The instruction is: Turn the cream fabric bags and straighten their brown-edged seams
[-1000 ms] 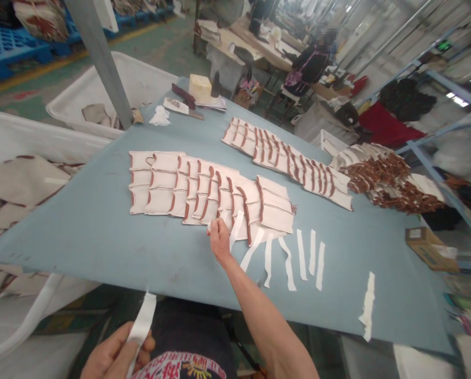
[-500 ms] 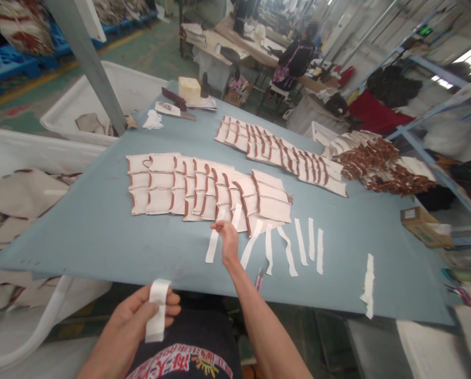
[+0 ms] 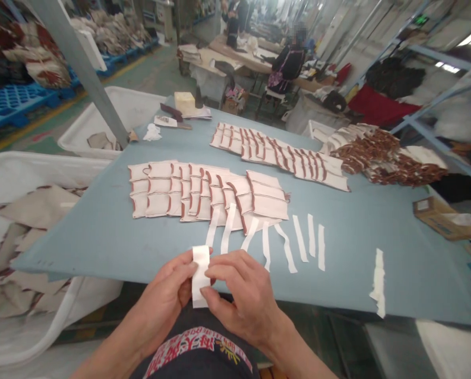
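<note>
My left hand (image 3: 176,281) pinches a short bundle of white fabric strips (image 3: 201,263), upright above the table's near edge. From the right, my right hand (image 3: 245,287) closes on the edge of that bundle with curled thumb and forefinger. Beyond the hands, several loose white strips (image 3: 286,242) lie in a row on the blue-green table (image 3: 349,226). Some of their far ends rest on a row of overlapping cream fabric panels (image 3: 267,195) with brown edging.
A second row of cream panels (image 3: 278,152) lies farther back, near a brown-and-cream pile (image 3: 377,152). A cardboard box (image 3: 442,216) and a torn white strip (image 3: 378,284) are at right. White bins (image 3: 61,163) with fabric stand left; a person (image 3: 288,63) sits beyond.
My right hand has come back from the strips on the table to the bundle. My left hand has moved up and right with the bundle. The view has shifted slightly.
</note>
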Demonstrator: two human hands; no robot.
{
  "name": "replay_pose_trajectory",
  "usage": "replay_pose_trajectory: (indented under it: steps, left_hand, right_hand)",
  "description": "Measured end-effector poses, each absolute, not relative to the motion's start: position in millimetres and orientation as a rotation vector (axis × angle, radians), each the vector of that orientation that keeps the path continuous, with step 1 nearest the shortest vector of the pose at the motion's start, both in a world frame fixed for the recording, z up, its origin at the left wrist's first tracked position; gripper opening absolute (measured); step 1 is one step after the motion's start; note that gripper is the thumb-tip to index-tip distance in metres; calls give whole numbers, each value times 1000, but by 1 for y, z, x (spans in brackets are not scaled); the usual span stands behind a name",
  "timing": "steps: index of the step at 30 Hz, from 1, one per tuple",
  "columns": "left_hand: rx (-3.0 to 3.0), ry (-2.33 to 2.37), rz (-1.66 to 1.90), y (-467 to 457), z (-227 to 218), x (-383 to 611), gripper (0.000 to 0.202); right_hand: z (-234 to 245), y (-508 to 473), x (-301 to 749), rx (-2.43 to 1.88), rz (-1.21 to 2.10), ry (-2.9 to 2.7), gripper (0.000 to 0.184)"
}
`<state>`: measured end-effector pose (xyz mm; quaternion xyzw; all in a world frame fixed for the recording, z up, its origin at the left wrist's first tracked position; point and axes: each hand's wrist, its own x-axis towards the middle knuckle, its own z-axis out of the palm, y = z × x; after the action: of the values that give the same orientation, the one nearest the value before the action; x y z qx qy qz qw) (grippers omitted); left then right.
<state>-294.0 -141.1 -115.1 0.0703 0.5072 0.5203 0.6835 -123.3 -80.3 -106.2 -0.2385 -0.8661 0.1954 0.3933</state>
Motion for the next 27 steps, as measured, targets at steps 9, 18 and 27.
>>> replay_pose_trajectory:
  steps: [9, 18, 27]
  left_hand:
    - [167, 1042, 1178, -125, -107, -246, 28]
    - [207, 1057, 1218, -127, -113, -215, 17]
    - [376, 1074, 1126, -136, -113, -208, 42]
  right_hand:
    - [-118, -73, -77, -635, 268, -2289, 7]
    - [-135, -75, -47, -632, 227, -2245, 13]
    - [-147, -82, -44, -777, 472, -2132, 21]
